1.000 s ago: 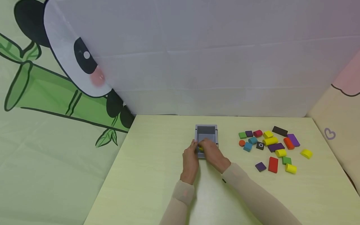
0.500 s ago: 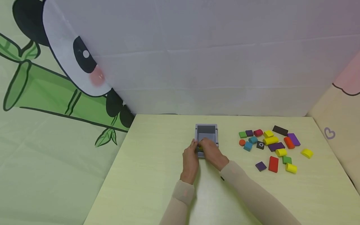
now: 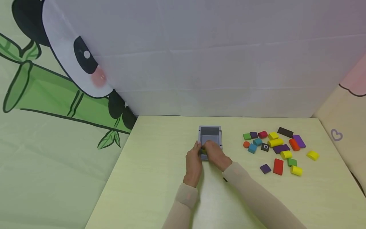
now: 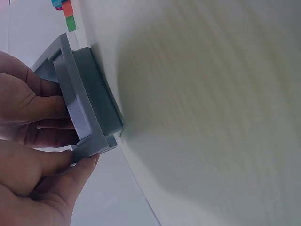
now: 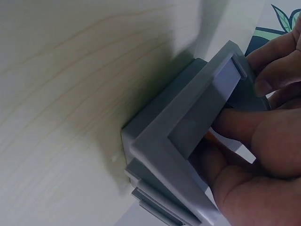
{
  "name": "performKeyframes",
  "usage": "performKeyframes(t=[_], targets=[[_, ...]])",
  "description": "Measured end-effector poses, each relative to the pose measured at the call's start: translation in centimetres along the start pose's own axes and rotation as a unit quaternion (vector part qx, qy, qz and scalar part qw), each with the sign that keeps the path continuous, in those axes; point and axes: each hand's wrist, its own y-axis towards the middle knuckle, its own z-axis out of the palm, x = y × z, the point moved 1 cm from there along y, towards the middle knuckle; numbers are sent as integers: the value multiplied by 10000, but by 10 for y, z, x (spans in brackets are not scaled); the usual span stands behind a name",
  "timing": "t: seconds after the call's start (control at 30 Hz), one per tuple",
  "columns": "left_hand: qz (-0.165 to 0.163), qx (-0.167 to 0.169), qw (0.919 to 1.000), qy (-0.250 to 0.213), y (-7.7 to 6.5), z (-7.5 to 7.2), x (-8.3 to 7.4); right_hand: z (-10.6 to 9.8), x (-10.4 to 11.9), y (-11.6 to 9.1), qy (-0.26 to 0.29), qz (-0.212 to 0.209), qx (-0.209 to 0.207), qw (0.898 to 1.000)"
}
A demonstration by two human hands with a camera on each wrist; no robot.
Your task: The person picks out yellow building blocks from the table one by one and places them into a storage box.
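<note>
A grey rectangular box (image 3: 210,131), open at the top, sits at the middle of the table. My left hand (image 3: 194,163) pinches the rim at its near left; the thumb and fingers show there in the left wrist view. My right hand (image 3: 215,154) reaches down inside the near part of the box with fingers bent. A small yellow block (image 3: 204,152) shows at the right fingertips, mostly hidden by them. In the right wrist view, a sliver of an orange piece (image 5: 211,137) is visible between the thumb and fingers.
Several coloured blocks lie loose to the right, among them a red slab (image 3: 278,166), a black bar (image 3: 285,132), a blue block (image 3: 252,148) and a yellow cylinder (image 3: 296,170). A cloth wall (image 3: 211,79) rises behind the table's far edge.
The right wrist and sleeve have shifted slightly left, with the fingers staying inside the box. Less of the yellow block shows now. The left hand and box keep their place.
</note>
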Motion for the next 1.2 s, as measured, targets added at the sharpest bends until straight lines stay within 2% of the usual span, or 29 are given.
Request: performKeyframes(t=[0.5, 0.8, 1.2], targets=[[-107, 25, 9998, -154, -1, 0, -3, -3, 1, -4, 184, 146, 204, 9995], [-194, 121, 9995, -197, -1, 0, -5, -6, 1, -7, 273, 247, 153, 9992], [-387, 291, 9981, -381, 1, -3, -3, -37, 10, -23, 525, 244, -402, 9975]])
